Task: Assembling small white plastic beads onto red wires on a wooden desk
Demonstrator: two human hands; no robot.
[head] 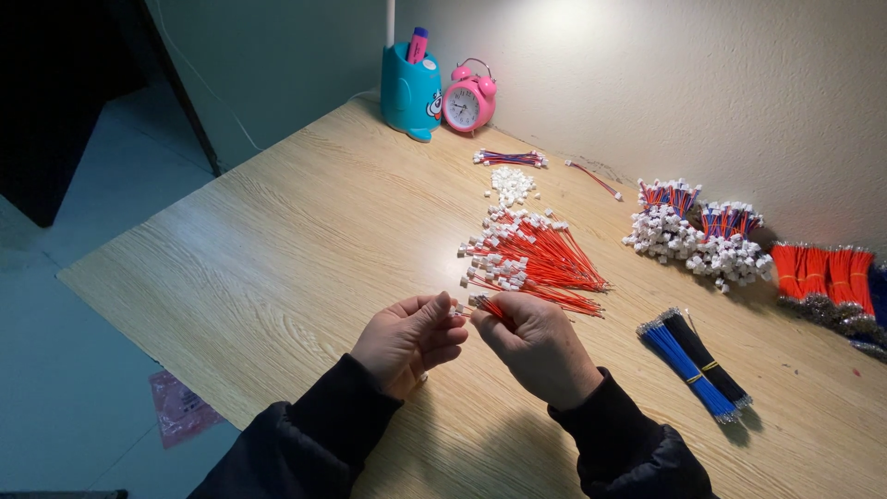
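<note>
My left hand and my right hand meet fingertip to fingertip above the wooden table. My right hand pinches a short red wire with a small white connector at its end. My left hand's thumb and forefinger close on a tiny white connector right at that wire's tip. Just beyond my hands lies a fanned pile of red wires with white connectors. A small heap of loose white connectors sits farther back.
A bundle of blue and black wires lies to the right of my right hand. Heaps of connector-tipped wires and red wire bundles line the wall at right. A teal pen holder and pink alarm clock stand at the back.
</note>
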